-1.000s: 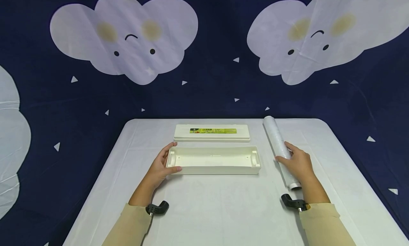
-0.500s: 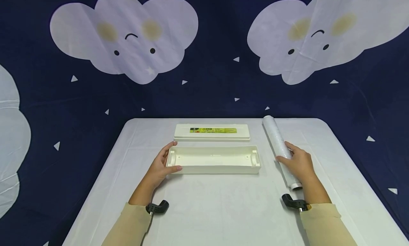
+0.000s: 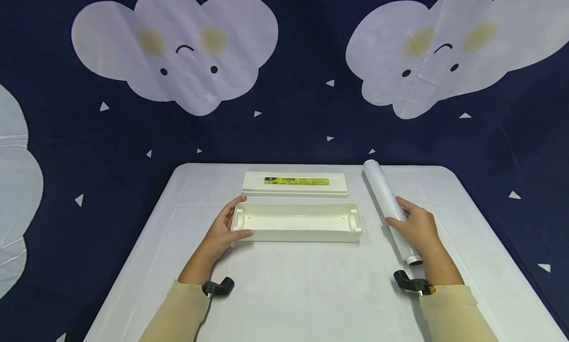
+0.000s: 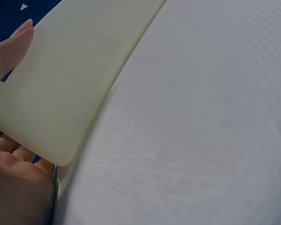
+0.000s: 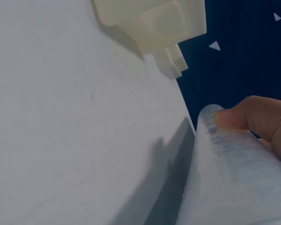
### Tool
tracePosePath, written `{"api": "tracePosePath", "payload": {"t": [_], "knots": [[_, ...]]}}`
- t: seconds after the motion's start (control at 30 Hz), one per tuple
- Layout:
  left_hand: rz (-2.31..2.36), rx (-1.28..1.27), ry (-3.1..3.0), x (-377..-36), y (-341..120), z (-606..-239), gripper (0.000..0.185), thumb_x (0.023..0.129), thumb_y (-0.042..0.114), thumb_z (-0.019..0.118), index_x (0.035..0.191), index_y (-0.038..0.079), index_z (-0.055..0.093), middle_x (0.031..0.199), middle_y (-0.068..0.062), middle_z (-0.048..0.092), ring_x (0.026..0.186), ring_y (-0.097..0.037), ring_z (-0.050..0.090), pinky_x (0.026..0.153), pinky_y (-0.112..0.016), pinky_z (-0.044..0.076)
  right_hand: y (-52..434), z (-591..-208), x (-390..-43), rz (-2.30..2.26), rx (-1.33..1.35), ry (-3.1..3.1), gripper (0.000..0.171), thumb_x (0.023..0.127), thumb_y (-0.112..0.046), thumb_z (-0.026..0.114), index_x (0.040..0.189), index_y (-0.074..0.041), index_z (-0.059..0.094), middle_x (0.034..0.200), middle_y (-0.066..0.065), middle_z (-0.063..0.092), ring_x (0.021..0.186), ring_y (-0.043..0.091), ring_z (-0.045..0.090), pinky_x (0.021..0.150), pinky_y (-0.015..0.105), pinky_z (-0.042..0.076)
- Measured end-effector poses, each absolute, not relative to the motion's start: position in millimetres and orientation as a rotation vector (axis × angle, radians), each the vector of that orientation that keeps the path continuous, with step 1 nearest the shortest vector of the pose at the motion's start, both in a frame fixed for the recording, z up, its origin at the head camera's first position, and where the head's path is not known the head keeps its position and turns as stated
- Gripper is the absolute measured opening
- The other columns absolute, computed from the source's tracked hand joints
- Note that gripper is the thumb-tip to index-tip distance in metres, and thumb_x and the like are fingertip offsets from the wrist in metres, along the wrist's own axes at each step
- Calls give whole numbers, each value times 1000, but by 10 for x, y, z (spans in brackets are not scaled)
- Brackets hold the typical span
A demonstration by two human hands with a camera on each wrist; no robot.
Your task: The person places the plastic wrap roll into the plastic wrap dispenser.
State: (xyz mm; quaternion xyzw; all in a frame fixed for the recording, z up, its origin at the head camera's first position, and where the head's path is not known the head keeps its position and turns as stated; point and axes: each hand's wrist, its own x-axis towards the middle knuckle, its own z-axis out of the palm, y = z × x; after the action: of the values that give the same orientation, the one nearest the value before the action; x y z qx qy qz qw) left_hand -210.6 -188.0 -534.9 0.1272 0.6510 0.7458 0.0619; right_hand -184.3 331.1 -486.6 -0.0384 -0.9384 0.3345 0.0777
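Observation:
A long cream plastic box (image 3: 295, 236) lies uncovered at the middle of the table, its inside bare. At its left end my left hand (image 3: 223, 231) grips it, thumb on the near wall and fingers round the far side; the left wrist view shows the thumb against the box wall (image 4: 61, 84). Right of the box, a roll of cling film (image 3: 386, 194) slants from the far edge toward me. My right hand (image 3: 415, 226) holds the roll near its lower half, thumb on the left side. In the right wrist view the thumb presses on the film roll (image 5: 234, 178).
Behind the box lies its cream lid (image 3: 293, 190) with a yellow-green label. A white cloth covers the table (image 3: 306, 287). A dark blue curtain (image 3: 302, 120) with clouds hangs at the table's far edge.
The film roll's far end has shifted slightly left and its near end slightly right, with the right hand moving along a little. The left hand and box look unchanged.

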Motion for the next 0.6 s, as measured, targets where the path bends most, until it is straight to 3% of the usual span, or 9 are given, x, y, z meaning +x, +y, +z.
{"api": "tracePosePath", "payload": {"t": [0.6], "knots": [[2255, 403, 1965, -2105, -1883, -5351, 110, 74, -16, 88, 165, 8, 31, 168, -3, 31, 152, -27, 32, 116, -33, 39, 3265, -4730, -1840, 1005, -41, -2831, 78, 91, -21, 85, 154, 5, 47, 142, 37, 53, 120, 53, 59, 91, 64, 55]]}}
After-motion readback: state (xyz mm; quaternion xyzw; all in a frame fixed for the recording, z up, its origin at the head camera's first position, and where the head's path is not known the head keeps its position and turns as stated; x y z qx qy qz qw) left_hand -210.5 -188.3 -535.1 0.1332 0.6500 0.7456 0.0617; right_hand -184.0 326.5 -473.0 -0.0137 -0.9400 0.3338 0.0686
